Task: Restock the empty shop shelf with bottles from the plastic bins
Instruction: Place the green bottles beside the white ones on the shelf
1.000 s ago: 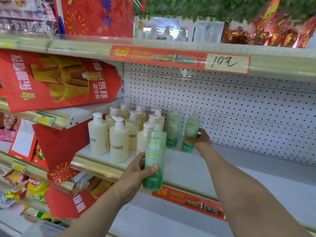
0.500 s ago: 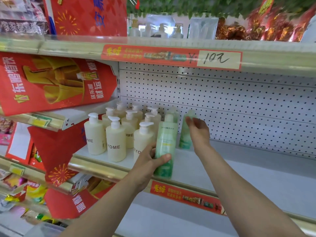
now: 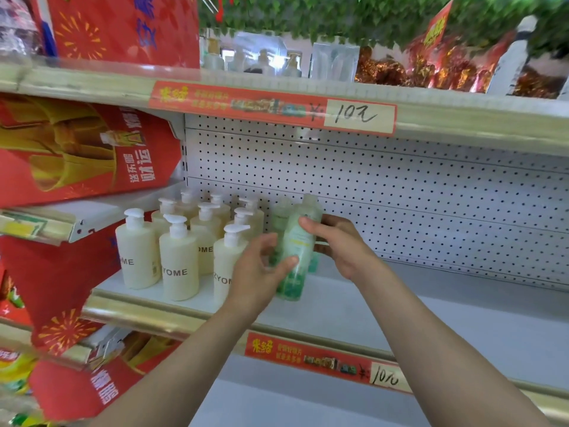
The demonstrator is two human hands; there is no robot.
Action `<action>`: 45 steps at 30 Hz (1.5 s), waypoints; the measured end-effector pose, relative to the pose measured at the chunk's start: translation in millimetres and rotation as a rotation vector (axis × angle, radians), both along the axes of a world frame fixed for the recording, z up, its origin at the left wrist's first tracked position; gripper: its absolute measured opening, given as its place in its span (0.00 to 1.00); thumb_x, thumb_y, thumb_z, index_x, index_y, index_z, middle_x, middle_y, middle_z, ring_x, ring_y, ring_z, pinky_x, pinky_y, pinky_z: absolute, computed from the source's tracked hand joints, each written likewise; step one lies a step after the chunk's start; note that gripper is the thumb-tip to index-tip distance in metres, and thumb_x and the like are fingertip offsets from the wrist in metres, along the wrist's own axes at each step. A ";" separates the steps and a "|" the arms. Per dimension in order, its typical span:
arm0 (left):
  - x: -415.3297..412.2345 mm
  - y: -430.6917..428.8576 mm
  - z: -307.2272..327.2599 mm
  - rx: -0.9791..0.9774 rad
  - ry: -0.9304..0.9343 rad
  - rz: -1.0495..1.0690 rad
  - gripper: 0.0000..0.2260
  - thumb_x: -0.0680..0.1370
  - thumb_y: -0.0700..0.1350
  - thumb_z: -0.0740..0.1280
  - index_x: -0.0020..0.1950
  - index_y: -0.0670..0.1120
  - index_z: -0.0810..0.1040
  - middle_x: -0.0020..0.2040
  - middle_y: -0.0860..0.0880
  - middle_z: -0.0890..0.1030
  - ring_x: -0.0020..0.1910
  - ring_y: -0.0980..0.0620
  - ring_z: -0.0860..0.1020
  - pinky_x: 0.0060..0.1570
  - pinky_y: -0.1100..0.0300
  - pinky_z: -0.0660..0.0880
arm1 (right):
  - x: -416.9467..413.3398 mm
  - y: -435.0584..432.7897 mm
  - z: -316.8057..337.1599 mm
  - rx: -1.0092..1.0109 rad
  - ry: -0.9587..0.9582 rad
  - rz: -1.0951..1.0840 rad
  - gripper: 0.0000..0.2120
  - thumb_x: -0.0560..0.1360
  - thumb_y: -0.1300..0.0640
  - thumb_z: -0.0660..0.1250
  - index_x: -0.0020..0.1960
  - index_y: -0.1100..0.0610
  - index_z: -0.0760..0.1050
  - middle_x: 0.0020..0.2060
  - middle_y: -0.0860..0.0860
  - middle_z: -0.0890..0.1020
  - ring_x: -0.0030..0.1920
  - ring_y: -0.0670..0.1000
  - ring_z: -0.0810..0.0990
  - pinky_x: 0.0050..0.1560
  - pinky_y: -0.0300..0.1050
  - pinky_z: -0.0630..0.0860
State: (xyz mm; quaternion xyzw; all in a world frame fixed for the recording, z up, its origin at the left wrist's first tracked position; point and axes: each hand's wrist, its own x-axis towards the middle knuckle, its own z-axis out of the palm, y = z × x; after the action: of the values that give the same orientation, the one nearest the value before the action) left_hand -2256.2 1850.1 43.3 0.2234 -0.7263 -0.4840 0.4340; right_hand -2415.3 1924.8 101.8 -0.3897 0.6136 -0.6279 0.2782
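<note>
A green bottle (image 3: 298,241) is held in both hands above the near part of the white shelf (image 3: 400,315), tilted so that its cap leans up and to the right; its base is at or just over the shelf surface, and I cannot tell whether it touches. The left hand (image 3: 257,274) has its grip clamped on the bottle's lower half, thumb across the front near the darker green print. The right hand (image 3: 340,241) has its grip closed on the upper half, thumb laid over the pale, cloudy body. What the bottle contains cannot be made out. Just behind it, against the pegboard back panel (image 3: 400,192), stand two more green bottles (image 3: 279,215), partly hidden by the hands. Beside them to the left is a tight cluster of cream pump bottles (image 3: 178,263), upright in rows, with white pump heads and dark lettering ending in "YOME"; their walls are opaque. To the right of the hands the shelf shows its bare white surface. A red price strip (image 3: 311,354) runs along the shelf's front edge. The upper shelf (image 3: 92,84) carries small pump bottles and shiny red packs, and red cartons (image 3: 77,155) lean in from the left.
</note>
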 end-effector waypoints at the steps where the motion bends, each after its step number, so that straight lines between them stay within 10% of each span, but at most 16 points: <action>1: 5.5 -4.7 2.8 -0.107 0.050 0.140 0.18 0.74 0.48 0.75 0.61 0.53 0.74 0.55 0.61 0.77 0.55 0.63 0.75 0.55 0.71 0.70 | -3.6 -3.2 0.3 0.002 0.012 -0.026 0.17 0.72 0.53 0.76 0.58 0.60 0.81 0.50 0.53 0.87 0.52 0.53 0.86 0.51 0.45 0.80; 5: 19.0 -37.4 -7.0 -0.292 0.059 0.471 0.19 0.74 0.47 0.75 0.63 0.52 0.77 0.63 0.51 0.73 0.65 0.54 0.67 0.62 0.72 0.60 | -15.1 -27.0 -12.4 0.063 0.072 -0.126 0.19 0.69 0.55 0.79 0.57 0.57 0.80 0.49 0.50 0.87 0.51 0.49 0.85 0.52 0.44 0.81; 8: 15.7 -54.7 -25.4 -0.304 -0.062 0.411 0.24 0.73 0.48 0.75 0.68 0.56 0.74 0.67 0.50 0.73 0.67 0.52 0.67 0.65 0.59 0.65 | -19.0 -48.4 -30.1 0.117 0.111 -0.175 0.22 0.65 0.53 0.81 0.56 0.54 0.79 0.50 0.49 0.86 0.51 0.49 0.84 0.56 0.49 0.81; 24: 15.2 -70.7 -49.0 -0.477 -0.092 0.376 0.28 0.76 0.46 0.73 0.74 0.58 0.67 0.64 0.52 0.73 0.60 0.60 0.64 0.61 0.62 0.63 | -9.1 -95.3 -48.2 0.168 0.308 -0.233 0.25 0.68 0.51 0.79 0.62 0.52 0.75 0.53 0.47 0.83 0.51 0.47 0.81 0.44 0.35 0.73; 45: 86.0 -92.7 18.9 -0.481 -0.136 0.245 0.29 0.78 0.53 0.69 0.77 0.54 0.63 0.72 0.44 0.69 0.71 0.43 0.65 0.69 0.46 0.65 | 89.7 -59.6 26.4 0.319 0.824 -0.558 0.31 0.76 0.40 0.67 0.73 0.53 0.67 0.68 0.55 0.73 0.69 0.55 0.72 0.62 0.49 0.71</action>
State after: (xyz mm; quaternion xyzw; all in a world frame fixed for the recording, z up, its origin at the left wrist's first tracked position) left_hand -2170.2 1757.4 62.2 0.2321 -0.8154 -0.2255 0.4801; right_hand -2325.6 1865.2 128.2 -0.3791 0.8406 -0.3715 -0.1083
